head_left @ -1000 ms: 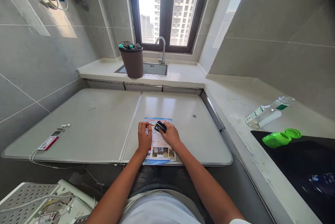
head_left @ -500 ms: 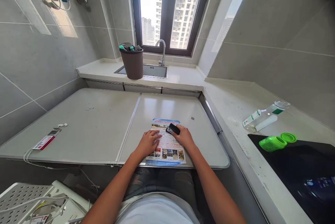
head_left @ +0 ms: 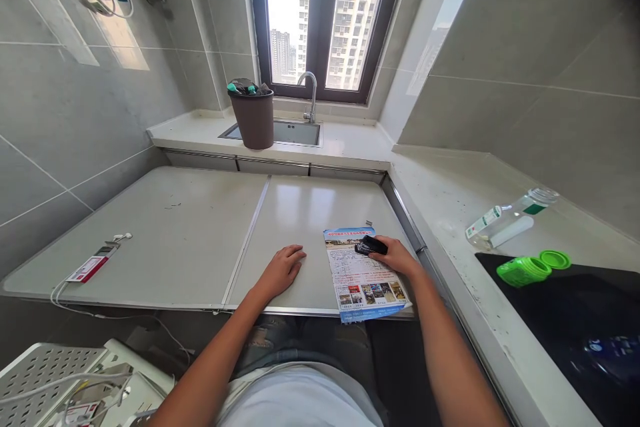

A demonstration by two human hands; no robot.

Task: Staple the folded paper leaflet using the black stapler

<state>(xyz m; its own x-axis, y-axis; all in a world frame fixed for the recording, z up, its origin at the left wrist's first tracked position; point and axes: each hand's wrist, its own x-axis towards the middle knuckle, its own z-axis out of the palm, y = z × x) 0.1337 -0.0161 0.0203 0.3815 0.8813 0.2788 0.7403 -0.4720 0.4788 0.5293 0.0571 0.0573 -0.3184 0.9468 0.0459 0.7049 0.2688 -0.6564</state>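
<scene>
In the head view, my right hand (head_left: 399, 256) is closed around a small black stapler (head_left: 371, 245), which rests over the upper part of a printed flyer (head_left: 351, 268). The flyer lies on the right half of a pale folding table (head_left: 200, 234), its lower edge sticking out a little past the front edge. My left hand (head_left: 281, 271) lies palm down on the bare tabletop to the left of the flyer, fingers stretched out and holding nothing. A small strip of staples (head_left: 369, 222) lies just beyond the flyer's top right corner.
A red-and-white packaged item (head_left: 93, 264) and a white cable lie at the table's left. Behind stands a brown bin (head_left: 254, 122) by the sink (head_left: 300, 135). On the right counter are a clear bottle (head_left: 510, 219) and a green container (head_left: 524, 272). A white basket (head_left: 45, 367) is lower left.
My right hand, the stapler and the flyer have moved to the right across the table. My left hand, which was on the flyer, now rests on the tabletop apart from it.
</scene>
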